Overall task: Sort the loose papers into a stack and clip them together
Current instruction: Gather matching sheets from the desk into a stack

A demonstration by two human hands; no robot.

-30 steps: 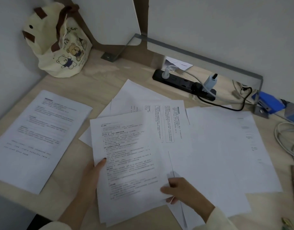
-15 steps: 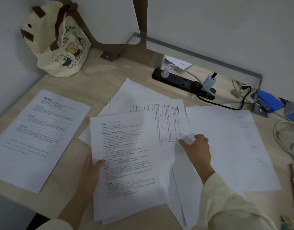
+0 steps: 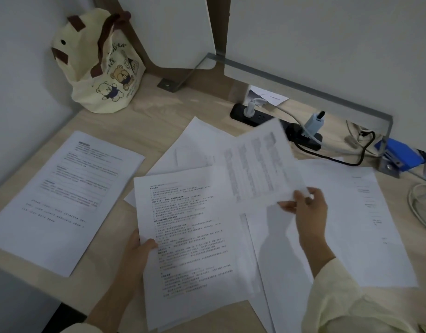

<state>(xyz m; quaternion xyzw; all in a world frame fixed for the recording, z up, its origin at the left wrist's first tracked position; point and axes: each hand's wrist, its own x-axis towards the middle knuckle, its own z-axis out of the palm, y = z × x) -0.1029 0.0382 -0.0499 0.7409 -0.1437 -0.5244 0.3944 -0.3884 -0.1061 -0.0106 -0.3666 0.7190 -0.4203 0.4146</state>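
My left hand (image 3: 137,251) pinches the left edge of a small stack of printed pages (image 3: 190,241) near the desk's front edge. My right hand (image 3: 308,207) grips the corner of one printed sheet (image 3: 257,164), raised and tilted above the desk and blurred. Under it lie a blank white sheet (image 3: 197,143) and a large sheet with faint text (image 3: 346,219) to the right. A separate printed sheet (image 3: 63,195) lies flat at the left. No clip shows in view.
A cream tote bag with bear prints (image 3: 101,68) stands in the back left corner. A black power strip (image 3: 277,123) with plugs and cables runs along the back. A blue stapler (image 3: 399,157) sits at the back right, with white cable loops (image 3: 421,207) at the right edge.
My right hand moved from the stack's lower edge up to the tabled sheet, took its corner and lifted it off the desk. My left hand keeps its hold on the stack.
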